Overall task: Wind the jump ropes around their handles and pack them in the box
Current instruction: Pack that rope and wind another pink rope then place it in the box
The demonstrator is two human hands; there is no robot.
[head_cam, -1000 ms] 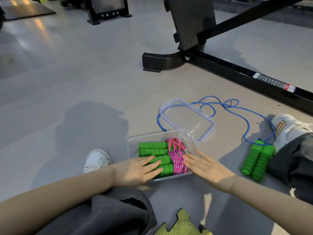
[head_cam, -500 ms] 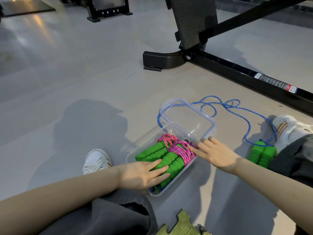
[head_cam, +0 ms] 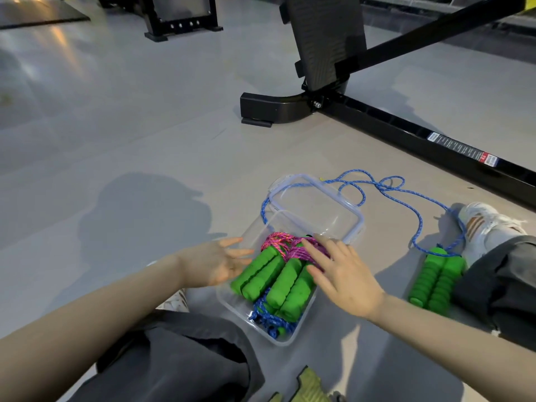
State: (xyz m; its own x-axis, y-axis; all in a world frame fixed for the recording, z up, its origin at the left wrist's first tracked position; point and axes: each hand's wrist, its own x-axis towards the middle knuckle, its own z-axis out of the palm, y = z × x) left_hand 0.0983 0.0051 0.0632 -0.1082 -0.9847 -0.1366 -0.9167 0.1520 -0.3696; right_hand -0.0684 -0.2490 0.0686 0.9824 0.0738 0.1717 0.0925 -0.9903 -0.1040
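Note:
A clear plastic box [head_cam: 301, 329] lies on the floor, turned at an angle. Inside it are green foam handles [head_cam: 278, 282] wound with pink rope [head_cam: 280, 240], and a blue wound rope [head_cam: 271, 322] at the near end. My left hand [head_cam: 216, 265] is flat against the box's left wall, fingers straight. My right hand [head_cam: 339, 274] lies with spread fingers over the pink rope and the handles. A second pair of green handles [head_cam: 435, 278] lies on the floor to the right, its blue rope [head_cam: 385, 187] loose and unwound. The clear lid [head_cam: 319, 207] lies behind the box.
A black exercise-machine base [head_cam: 278, 110] and its long rail [head_cam: 435, 140] cross the floor behind. My legs in dark trousers and white shoes [head_cam: 487, 221] flank the box. A yellow-green foam mat piece [head_cam: 307, 387] lies at the bottom edge.
The box has turned further, its near end now toward me. My left hand went from on top of the handles to the box's left wall. My right hand moved onto the pink rope and handles.

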